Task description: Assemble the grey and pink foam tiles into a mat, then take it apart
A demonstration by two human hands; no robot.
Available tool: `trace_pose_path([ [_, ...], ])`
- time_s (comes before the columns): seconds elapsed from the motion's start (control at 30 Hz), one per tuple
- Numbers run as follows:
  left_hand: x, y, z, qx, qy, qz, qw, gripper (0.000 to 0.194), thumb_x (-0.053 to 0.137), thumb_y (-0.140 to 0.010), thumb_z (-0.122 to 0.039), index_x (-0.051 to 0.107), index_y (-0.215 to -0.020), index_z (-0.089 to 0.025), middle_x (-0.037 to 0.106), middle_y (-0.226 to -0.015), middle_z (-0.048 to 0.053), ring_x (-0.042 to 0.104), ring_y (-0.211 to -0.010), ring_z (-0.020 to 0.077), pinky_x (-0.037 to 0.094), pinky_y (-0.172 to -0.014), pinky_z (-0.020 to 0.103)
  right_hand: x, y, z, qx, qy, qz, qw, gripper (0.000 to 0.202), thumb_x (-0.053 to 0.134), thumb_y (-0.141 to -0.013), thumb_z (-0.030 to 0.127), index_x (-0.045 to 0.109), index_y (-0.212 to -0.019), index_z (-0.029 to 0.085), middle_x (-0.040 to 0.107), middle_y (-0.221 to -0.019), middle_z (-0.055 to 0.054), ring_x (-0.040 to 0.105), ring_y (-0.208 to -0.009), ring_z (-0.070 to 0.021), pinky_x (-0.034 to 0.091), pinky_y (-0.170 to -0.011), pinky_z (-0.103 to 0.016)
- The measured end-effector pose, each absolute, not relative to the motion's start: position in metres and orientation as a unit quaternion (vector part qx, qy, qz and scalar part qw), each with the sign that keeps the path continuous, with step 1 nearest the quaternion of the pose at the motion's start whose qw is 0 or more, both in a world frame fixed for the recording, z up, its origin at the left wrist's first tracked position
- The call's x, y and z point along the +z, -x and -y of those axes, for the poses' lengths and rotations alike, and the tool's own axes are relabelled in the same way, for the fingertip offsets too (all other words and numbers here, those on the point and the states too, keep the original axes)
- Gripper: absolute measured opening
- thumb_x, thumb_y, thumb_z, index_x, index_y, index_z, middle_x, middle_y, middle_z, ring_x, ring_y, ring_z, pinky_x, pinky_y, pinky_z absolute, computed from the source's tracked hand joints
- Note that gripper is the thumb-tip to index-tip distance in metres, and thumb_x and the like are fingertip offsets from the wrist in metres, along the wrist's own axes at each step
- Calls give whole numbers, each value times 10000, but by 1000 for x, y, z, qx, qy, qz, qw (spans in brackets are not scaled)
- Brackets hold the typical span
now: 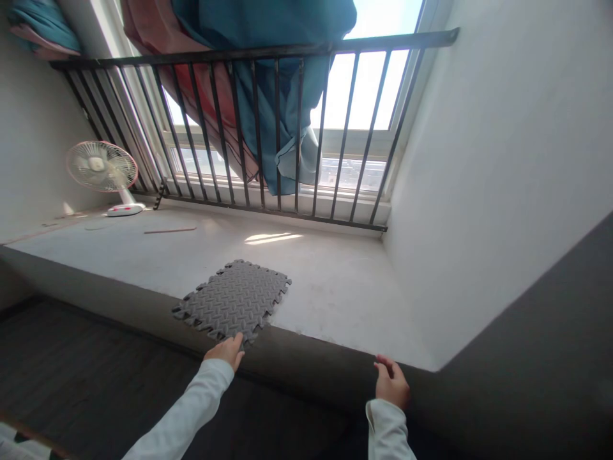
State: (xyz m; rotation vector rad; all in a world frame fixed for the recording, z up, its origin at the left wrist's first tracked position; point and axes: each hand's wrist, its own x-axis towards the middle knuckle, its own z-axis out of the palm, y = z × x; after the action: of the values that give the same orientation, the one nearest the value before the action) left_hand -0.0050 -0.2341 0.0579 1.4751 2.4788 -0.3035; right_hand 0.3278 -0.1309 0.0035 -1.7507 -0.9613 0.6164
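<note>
A grey foam floor tile (234, 295) with a raised tread pattern and jigsaw edges lies on the white window ledge (335, 300), its near part jutting out past the ledge's front edge. My left hand (227, 351) pinches the tile's near edge, the thumb partly out of sight. Farther right, my right hand (391, 382) is just in front of the ledge edge with nothing in it. Its fingers are bent, with a gap between thumb and index finger. I cannot tell whether its fingertips touch the ledge.
A small white fan (103, 167) stands at the ledge's left end, near a thin brown strip (170, 230). Behind runs a black metal railing (268, 209) with a blue and pink cloth (282, 25) draped over it. A white wall (517, 160) bounds the right side. Dark floor (96, 364) lies below.
</note>
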Motion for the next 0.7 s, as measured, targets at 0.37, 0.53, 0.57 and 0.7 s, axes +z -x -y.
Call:
trace_pose_path([
  [0.37, 67, 9, 223, -107, -478, -863, 121, 360, 391, -782, -264, 413, -1140, -236, 588, -1080, 101, 571, -960, 245, 436, -767, 371, -13, -338, 122, 331, 691, 362, 531, 276, 473, -482, 365, 613, -655, 203, 652, -641, -24, 591, -748, -240, 447, -645, -308],
  [0.53, 62, 6, 223, -96, -474, -868, 117, 364, 354, -793, -269, 392, -1150, -211, 603, -1051, 113, 574, -952, 241, 436, -755, 371, -15, -337, 120, 338, 692, 362, 526, 279, 478, -475, 369, 621, -651, 206, 652, -639, -21, 590, -746, -239, 443, -651, -311],
  [0.57, 61, 5, 222, -91, -474, -868, 116, 372, 348, -795, -280, 386, -1155, -196, 609, -1037, 124, 578, -944, 245, 435, -752, 376, -15, -337, 121, 341, 690, 362, 525, 276, 479, -475, 367, 621, -648, 205, 652, -640, -21, 590, -743, -238, 442, -654, -312],
  [0.7, 57, 1, 220, -89, -472, -869, 115, 400, 347, -793, -251, 357, -1184, -168, 627, -1000, 147, 589, -925, 250, 434, -749, 381, -14, -336, 121, 343, 690, 362, 524, 269, 489, -474, 357, 619, -652, 203, 651, -648, -21, 590, -718, -233, 441, -650, -309],
])
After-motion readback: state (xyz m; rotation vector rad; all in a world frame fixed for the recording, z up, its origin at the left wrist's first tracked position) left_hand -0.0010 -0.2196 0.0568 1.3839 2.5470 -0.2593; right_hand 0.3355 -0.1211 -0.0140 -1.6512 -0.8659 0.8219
